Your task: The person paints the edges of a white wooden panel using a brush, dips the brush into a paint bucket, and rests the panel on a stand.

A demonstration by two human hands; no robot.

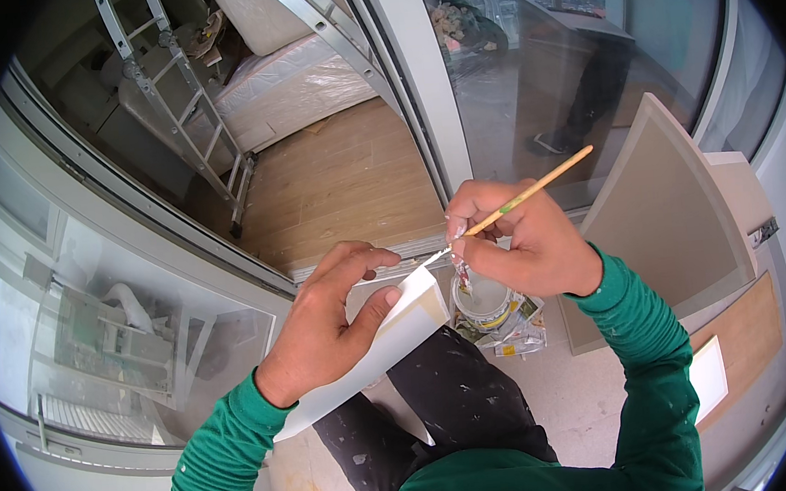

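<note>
Both hands are busy at chest height over the floor. Left hand (330, 320) grips a flat white rectangular panel (378, 353) by its upper end, thumb on the near face and fingers curled behind, the panel slanting down toward the left forearm. Right hand (513, 241) is closed in a pinch around a thin wooden-handled paintbrush (523, 196), its handle angled up to the right and its bristle tip touching, or very nearly touching, the panel's top corner edge.

Just below the right hand, on the floor, sits a small open round paint tin (483, 301) with pale paint inside, standing on a crumpled printed wrapper (520, 332). The person's dark, paint-flecked trousers (460, 397) lie under the panel.

As a judgement, the one-handed hold near one end leaves the panel free to twist, which could smear the line along the edge; a loaded brush could also drip onto the trousers or the floor, and the tin stands close enough to the knee to be tipped.

Farther out are a grey board (663, 215) leaning at the right, a sliding glass door frame (413, 87), and an aluminium stepladder (183, 105) beyond the glass.
</note>
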